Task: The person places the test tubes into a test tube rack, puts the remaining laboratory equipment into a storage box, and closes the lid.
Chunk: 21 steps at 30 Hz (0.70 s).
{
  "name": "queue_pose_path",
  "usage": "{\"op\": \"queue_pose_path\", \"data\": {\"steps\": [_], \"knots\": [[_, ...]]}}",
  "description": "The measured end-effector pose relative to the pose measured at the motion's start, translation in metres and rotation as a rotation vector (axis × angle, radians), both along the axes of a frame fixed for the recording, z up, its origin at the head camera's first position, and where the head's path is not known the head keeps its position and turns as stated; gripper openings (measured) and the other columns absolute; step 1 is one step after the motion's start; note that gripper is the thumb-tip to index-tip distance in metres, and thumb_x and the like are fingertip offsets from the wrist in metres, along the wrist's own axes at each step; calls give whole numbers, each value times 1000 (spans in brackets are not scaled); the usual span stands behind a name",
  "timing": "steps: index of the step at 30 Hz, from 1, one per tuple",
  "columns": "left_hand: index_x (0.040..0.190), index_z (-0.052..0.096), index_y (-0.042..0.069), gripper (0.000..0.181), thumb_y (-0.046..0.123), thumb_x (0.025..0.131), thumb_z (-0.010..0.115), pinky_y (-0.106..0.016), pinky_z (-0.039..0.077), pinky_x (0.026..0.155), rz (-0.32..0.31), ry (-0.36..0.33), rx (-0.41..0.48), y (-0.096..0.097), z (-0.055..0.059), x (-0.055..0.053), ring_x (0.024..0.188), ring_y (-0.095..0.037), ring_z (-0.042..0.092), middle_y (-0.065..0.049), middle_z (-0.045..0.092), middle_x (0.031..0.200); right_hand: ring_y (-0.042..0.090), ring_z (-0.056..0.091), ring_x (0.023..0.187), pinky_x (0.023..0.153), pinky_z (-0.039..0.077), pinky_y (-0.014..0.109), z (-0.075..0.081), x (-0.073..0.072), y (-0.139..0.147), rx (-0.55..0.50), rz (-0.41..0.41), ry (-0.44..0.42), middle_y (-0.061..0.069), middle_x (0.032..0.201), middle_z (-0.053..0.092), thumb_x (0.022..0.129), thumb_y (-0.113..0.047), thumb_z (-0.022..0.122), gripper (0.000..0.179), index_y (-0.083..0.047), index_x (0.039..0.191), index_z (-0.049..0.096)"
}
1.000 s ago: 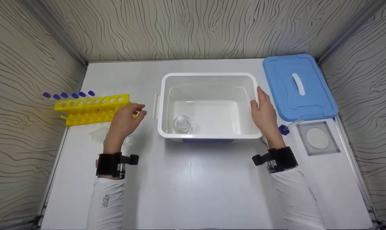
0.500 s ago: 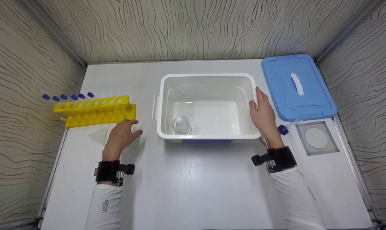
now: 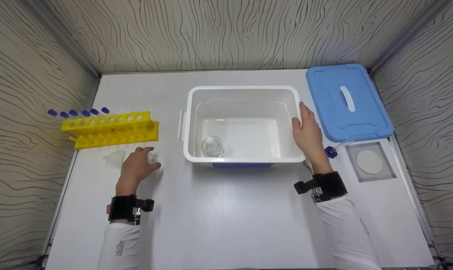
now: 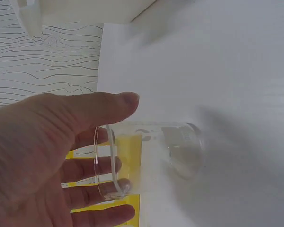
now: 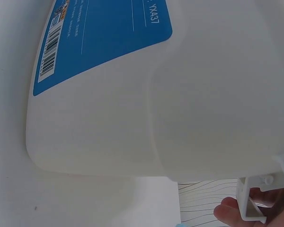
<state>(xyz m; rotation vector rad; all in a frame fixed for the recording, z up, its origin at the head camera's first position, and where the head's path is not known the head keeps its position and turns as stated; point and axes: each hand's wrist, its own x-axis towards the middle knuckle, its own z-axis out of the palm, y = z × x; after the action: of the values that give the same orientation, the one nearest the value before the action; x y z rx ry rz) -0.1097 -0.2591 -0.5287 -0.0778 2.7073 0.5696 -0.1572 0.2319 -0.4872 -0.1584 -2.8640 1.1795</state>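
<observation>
My left hand (image 3: 136,165) is at a clear glass beaker (image 4: 156,151) standing on the table, left of the white storage box. In the left wrist view the thumb lies along one side of the beaker and the loosely extended fingers (image 4: 97,215) show on its other side, near the rim. My right hand (image 3: 309,133) holds the right side of the storage box (image 3: 245,160), thumb over the rim. In the right wrist view its fingers (image 5: 227,215) appear around the box's white handle (image 5: 244,198). Inside the box, at its front left corner, sits a round glass vessel (image 3: 212,146).
A yellow test tube rack (image 3: 110,129) with several blue-capped tubes stands at left, with a clear funnel-like piece (image 3: 114,158) before it. At right lie a blue lid (image 3: 350,105), a purple-capped tube (image 3: 330,152) and a grey square with a white disc (image 3: 369,162).
My left hand has moved from beside the rack back toward the near side, down to the beaker. The right hand has stayed at the box's right side.
</observation>
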Motion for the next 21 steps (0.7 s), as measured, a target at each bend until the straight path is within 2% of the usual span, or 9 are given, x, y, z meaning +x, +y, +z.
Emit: {"op": "queue_pose_path", "data": {"steps": [7,11,17,21], "knots": [[145,46,2,65,27,89,70,-55,49,100,51,-49,36,-6,4,4,107,-38,57,-29,50,138,47,31,146,117,29,64,-1,-1,-1,2,-1,12,27,159,28,103,-18,40,58,-1,156,23],[143,48,2,62,25,90,69,-53,51,97,74,-60,48,-7,4,4,103,-36,56,-28,51,136,46,31,146,116,30,64,-2,-1,-2,6,-2,6,27,160,28,104,-20,40,59,-2,157,22],[138,50,-1,57,23,90,68,-52,51,94,75,-45,41,-5,3,2,102,-37,57,-29,53,133,47,31,146,116,30,65,-1,0,-1,7,4,7,27,160,28,104,-19,39,58,-2,157,22],[136,50,-1,55,22,90,67,-52,50,94,77,-26,29,-1,8,-1,101,-38,56,-29,54,130,47,30,146,116,29,65,-1,1,-1,-5,6,17,28,159,28,104,-17,39,58,-1,157,22]]}}
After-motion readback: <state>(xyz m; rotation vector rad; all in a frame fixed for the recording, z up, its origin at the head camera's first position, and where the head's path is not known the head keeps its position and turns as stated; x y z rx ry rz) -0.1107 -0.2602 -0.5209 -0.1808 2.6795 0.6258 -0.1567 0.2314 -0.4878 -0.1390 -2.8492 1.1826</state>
